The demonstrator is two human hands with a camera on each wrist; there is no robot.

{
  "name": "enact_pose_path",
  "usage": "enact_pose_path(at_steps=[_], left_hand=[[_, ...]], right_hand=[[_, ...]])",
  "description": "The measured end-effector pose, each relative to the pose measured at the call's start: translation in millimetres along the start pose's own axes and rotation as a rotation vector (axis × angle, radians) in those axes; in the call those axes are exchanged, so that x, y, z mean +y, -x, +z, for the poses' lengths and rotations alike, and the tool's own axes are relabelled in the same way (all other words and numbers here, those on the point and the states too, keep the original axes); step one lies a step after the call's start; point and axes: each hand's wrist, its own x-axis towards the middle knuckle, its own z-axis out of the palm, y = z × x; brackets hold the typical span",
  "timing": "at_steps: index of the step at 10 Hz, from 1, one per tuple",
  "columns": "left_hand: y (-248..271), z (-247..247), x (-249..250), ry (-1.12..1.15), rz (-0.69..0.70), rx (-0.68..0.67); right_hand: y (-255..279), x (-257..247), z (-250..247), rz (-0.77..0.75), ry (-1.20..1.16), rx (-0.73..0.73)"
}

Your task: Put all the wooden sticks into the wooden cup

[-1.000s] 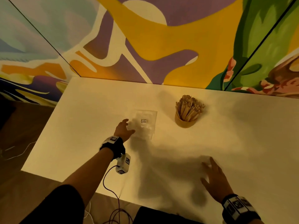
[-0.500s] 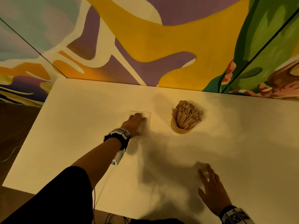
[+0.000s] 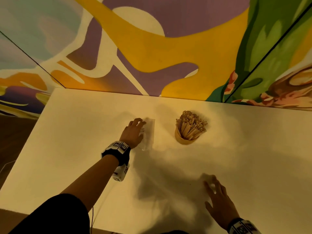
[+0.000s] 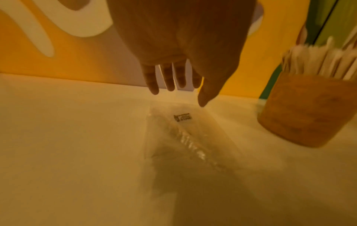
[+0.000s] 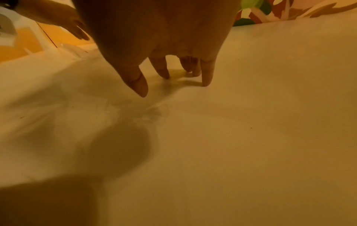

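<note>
Since a second ago, the left hand (image 3: 133, 132) has been moved from the near edge of the clear plastic bag (image 3: 148, 134) onto it, fingers (image 4: 170, 79) straight and slightly spread above it. The right hand (image 3: 219, 205) is kept spread near the desk's (image 3: 253, 149) front edge. The wooden sticks (image 3: 190, 125) stand in the wooden cup (image 3: 184, 140) towards the back edge; the task is judged essentially finished.

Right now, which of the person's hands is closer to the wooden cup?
Left. The left hand hovers over a plastic bag beside the wooden cup; the right hand rests nearer the person.
</note>
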Motion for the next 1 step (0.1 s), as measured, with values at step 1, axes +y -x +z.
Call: enact_pose_path(at_steps=[1], left_hand=[[43.1, 16.0, 8.9, 0.183, -0.014, -0.003]], right_hand=[[1.1, -1.9, -0.3, -0.03, 0.001, 0.053]])
